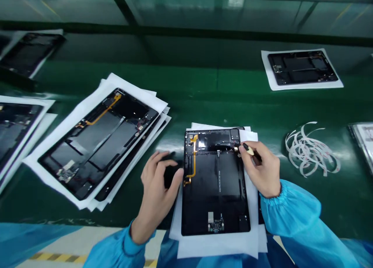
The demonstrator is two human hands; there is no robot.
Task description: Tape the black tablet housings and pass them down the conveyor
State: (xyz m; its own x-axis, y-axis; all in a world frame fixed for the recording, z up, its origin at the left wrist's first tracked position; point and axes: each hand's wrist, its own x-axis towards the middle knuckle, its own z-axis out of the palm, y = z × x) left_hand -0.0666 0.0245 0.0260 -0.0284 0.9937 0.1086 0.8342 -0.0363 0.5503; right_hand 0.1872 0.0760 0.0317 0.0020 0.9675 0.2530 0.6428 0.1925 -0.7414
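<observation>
An opened black tablet housing [230, 190] lies in front of me on white sheets [218, 249], its inside facing up. An orange flex cable [194, 159] runs down its left side, and a small circuit board [216, 224] sits at its lower end. My right hand [261, 170] is at the upper right edge, pinching a small black-and-cream tool [248, 149] whose exact kind I cannot make out. Beside the left edge, my left hand [159, 184] is open, fingers curved and apart, the thumb tip close to or touching the housing's edge.
To the left is a stack of tablet housings [101, 139] interleaved with white sheets; another housing [17, 120] lies farther left. A tangle of white strips [310, 151] is on the right. One more housing [303, 67] rests at the back right of the green table [198, 93].
</observation>
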